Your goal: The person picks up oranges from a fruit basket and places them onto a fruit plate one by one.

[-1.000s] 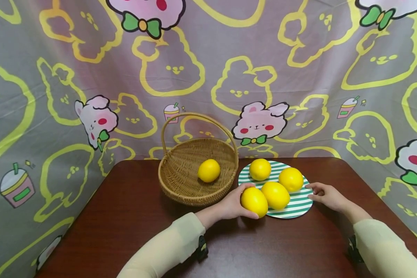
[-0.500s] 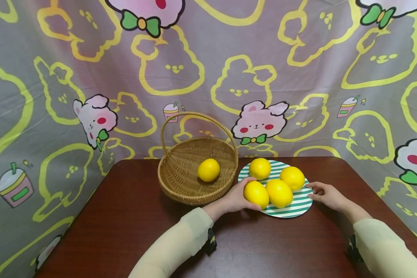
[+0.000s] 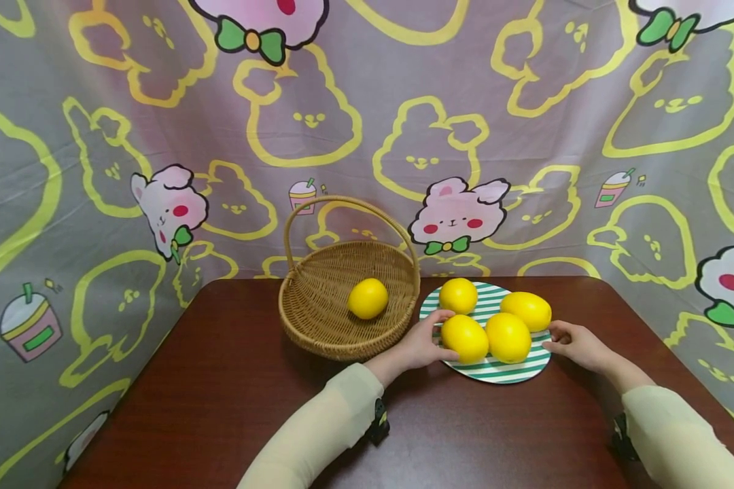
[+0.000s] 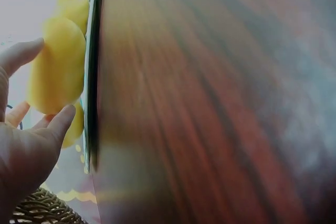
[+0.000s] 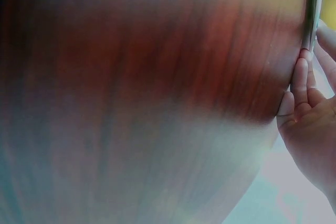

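My left hand [image 3: 418, 343] is spread around the near-left side of a yellow lemon [image 3: 465, 339] on a round plate [image 3: 483, 372] with green and white stripes. In the left wrist view the fingertips are right at that lemon's [image 4: 58, 66] sides, and a gap shows between lemon and palm. Beside it sits a second lemon [image 3: 509, 338], with another lemon [image 3: 526, 311] behind on the right and one more lemon [image 3: 458, 296] at the back left. On the plate's right edge, my right hand [image 3: 578, 345] pinches the rim between thumb and curled fingers.
Left of the plate stands a wicker basket [image 3: 306, 319] with a tall arched handle [image 3: 342, 201]; one lemon [image 3: 368, 299] lies in it. A dark brown wooden table [image 3: 220, 407] carries everything. Patterned cloth [image 3: 367, 102] hangs right behind the table.
My left hand has carried its lemon up and right onto the plate and loosened around it. The two right-hand lemons have shifted right. The right hand stays at the rim.
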`<state>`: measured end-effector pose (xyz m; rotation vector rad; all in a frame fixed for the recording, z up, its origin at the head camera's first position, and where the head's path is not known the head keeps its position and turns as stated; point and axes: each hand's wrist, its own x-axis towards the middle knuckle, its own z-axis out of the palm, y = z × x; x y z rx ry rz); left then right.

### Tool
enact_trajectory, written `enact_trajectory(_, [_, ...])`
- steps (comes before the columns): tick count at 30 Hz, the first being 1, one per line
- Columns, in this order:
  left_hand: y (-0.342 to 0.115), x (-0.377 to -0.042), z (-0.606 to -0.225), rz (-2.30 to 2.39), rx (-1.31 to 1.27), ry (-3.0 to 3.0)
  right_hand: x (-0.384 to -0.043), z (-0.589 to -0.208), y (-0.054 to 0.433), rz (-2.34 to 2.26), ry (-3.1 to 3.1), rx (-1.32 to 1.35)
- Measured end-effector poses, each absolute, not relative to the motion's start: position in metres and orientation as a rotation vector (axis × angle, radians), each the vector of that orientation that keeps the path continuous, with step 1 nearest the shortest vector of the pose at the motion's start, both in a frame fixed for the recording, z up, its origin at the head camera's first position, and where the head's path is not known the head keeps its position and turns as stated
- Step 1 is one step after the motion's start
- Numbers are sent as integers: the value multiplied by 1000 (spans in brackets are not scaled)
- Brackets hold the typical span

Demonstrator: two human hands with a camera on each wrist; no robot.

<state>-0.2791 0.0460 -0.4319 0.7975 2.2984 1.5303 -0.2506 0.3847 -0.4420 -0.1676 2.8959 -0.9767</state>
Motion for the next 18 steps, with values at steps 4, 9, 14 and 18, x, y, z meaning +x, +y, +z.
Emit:
enact_trajectory(4, [48, -279, -433, 1497, 807, 2345, -249, -441, 384, -982, 2894, -161])
enact_trajectory(9, [51, -277, -431, 1397, 826, 2457, -249, -442, 383, -985, 2903, -178])
enact_trajectory(14, [51, -277, -429, 1378, 812, 2475, -249, -443, 383, -987, 2916, -198])
enact_trajectory(18, [52, -280, -429, 1373, 795, 2489, -250, -445, 385, -996, 2931, -196])
